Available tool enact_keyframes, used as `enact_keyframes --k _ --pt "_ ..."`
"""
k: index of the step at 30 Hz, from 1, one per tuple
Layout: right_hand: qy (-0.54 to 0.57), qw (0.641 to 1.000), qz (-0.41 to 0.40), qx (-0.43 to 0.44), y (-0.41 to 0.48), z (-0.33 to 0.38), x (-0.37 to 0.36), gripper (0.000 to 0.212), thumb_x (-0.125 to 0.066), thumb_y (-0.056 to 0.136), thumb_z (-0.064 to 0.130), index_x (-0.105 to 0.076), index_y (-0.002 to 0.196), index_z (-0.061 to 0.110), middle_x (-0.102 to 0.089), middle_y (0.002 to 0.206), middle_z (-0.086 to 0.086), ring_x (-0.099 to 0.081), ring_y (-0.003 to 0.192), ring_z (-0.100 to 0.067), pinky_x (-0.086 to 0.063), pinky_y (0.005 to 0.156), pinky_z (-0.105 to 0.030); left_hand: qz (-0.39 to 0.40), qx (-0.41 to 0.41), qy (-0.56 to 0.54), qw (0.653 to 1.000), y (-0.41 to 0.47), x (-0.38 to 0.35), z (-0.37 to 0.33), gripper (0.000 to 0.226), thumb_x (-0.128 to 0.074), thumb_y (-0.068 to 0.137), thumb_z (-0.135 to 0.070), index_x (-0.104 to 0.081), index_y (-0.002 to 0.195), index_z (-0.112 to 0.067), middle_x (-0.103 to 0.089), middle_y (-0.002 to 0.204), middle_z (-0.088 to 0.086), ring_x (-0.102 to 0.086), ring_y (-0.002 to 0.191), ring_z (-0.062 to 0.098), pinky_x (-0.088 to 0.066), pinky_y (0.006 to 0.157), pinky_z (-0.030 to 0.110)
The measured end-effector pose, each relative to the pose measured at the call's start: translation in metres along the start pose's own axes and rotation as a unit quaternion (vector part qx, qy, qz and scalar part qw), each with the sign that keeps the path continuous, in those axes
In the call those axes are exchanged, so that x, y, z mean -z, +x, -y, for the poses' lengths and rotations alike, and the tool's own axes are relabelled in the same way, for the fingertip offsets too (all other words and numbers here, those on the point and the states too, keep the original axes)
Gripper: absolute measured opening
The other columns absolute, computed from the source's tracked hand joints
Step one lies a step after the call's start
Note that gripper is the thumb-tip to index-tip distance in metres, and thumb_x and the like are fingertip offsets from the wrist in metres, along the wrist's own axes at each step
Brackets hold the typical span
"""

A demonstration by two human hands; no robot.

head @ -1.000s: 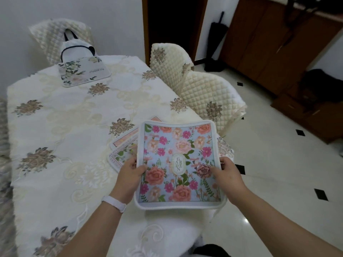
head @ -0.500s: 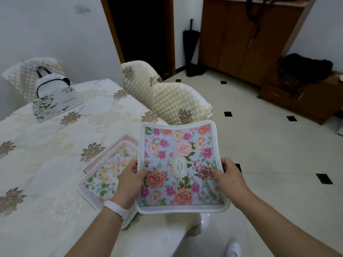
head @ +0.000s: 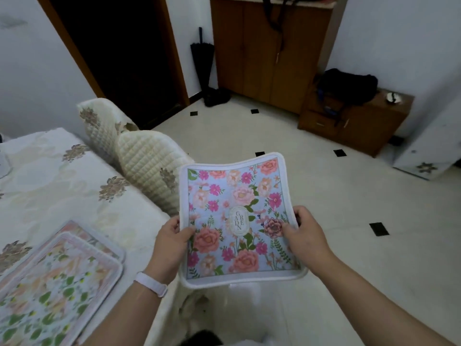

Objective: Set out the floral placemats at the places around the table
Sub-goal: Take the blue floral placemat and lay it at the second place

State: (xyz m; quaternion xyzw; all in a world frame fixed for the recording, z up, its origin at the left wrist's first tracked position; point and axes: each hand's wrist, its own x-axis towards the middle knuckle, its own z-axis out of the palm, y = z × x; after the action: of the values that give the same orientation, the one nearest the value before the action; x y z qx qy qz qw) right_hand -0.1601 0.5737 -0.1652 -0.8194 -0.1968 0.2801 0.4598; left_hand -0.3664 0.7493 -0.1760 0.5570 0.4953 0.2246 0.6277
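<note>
I hold a light blue floral placemat [head: 239,216] with a white border in the air, off the table's right edge and over the floor. My left hand [head: 169,238] grips its left edge and my right hand [head: 303,233] grips its right edge. Two more floral placemats [head: 57,283] lie stacked on the table [head: 74,186] at the lower left, the top one white with green leaves.
Two chairs with cream quilted covers [head: 147,163] stand at the table's right side, just left of the held placemat. A black umbrella [head: 202,63], a tall wooden cabinet [head: 264,48] and a low wooden cabinet [head: 354,121] line the far wall. Tiled floor lies to the right.
My view has swung to the right, away from the table. The held placemat has moved with me off the table's edge; the far placemat by the bag has left the view.
</note>
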Motion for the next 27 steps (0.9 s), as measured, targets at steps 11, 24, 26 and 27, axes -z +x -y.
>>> enact_keyframes --k 11,24,26,27 --pt "0.008 0.999 -0.033 -0.024 0.117 0.008 0.046 0.016 -0.058 0.09 0.011 -0.055 0.095 0.026 -0.069 0.087 0.004 -0.069 0.072 -0.014 -0.052 0.055 -0.03 0.041 0.013 -0.018 0.999 0.099 -0.082 -0.045 0.021 -0.055 0.096 -0.006 -0.066 0.111 -0.015 -0.077 0.095 0.011 -0.075 0.081 0.032 -0.061 0.068 0.044" --pt "-0.037 0.997 -0.067 -0.033 0.339 0.094 0.041 0.013 -0.062 0.091 0.021 -0.055 0.101 0.026 -0.07 0.092 0.004 -0.071 0.076 -0.014 -0.061 0.067 -0.04 0.086 -0.005 -0.042 0.995 0.31 -0.139 -0.141 0.014 -0.055 0.097 -0.01 -0.063 0.108 -0.014 -0.077 0.094 0.011 -0.075 0.079 0.032 -0.061 0.066 0.042" --pt "-0.035 0.997 -0.071 -0.017 0.369 0.111 0.035 0.013 -0.062 0.091 0.021 -0.055 0.1 0.026 -0.07 0.092 0.004 -0.071 0.078 -0.015 -0.061 0.069 -0.042 0.083 -0.004 -0.047 0.995 0.338 -0.142 -0.155 0.015 -0.055 0.097 -0.011 -0.063 0.108 -0.016 -0.077 0.094 0.01 -0.075 0.08 0.032 -0.061 0.07 0.047" --pt "-0.035 0.997 -0.071 -0.013 0.38 0.118 0.031 0.013 -0.062 0.091 0.02 -0.054 0.1 0.026 -0.069 0.092 0.004 -0.071 0.079 -0.015 -0.061 0.07 -0.043 0.078 -0.003 -0.05 0.996 0.35 -0.142 -0.161 0.015 -0.055 0.097 -0.01 -0.063 0.108 -0.017 -0.077 0.095 0.01 -0.075 0.08 0.032 -0.061 0.071 0.049"
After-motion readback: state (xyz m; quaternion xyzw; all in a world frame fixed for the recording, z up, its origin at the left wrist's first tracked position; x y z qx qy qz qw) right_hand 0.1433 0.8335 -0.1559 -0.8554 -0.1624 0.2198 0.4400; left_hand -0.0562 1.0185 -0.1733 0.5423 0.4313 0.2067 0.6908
